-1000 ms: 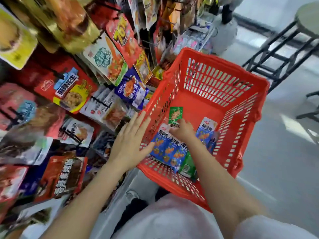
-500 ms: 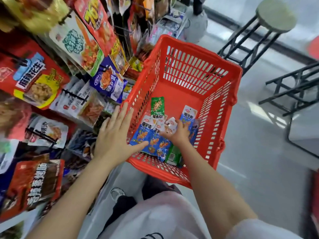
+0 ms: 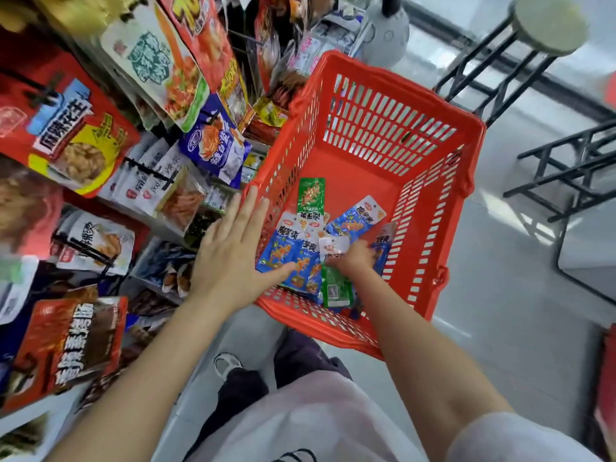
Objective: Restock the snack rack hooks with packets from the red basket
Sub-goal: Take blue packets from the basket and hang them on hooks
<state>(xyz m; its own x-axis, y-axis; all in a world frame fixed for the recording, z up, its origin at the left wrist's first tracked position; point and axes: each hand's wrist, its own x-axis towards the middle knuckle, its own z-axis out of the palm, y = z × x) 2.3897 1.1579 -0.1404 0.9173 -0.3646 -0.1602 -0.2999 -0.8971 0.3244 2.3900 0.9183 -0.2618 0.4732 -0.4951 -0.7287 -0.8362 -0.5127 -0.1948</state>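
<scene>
The red basket (image 3: 393, 151) stands on the floor next to the snack rack (image 3: 110, 138). On its bottom lie several blue packets (image 3: 283, 251), a green packet (image 3: 311, 195) and a second green packet (image 3: 336, 290). My right hand (image 3: 355, 260) is down among them, fingers curled, pinching a small white packet (image 3: 333, 245); the hand is blurred. With fingers straight and spread, my left hand (image 3: 233, 251) rests flat against the basket's left rim and holds nothing.
The rack's hooks on the left are crowded with large hanging bags, some overhanging the basket's left edge. A round stool (image 3: 546, 25) and black metal frames (image 3: 566, 168) stand to the right. My shoe (image 3: 228, 363) is on the grey floor below the basket.
My right hand slid right across the packets and closed on the small white one. The view swung, so the basket sits more centrally. My left hand stays on the rim.
</scene>
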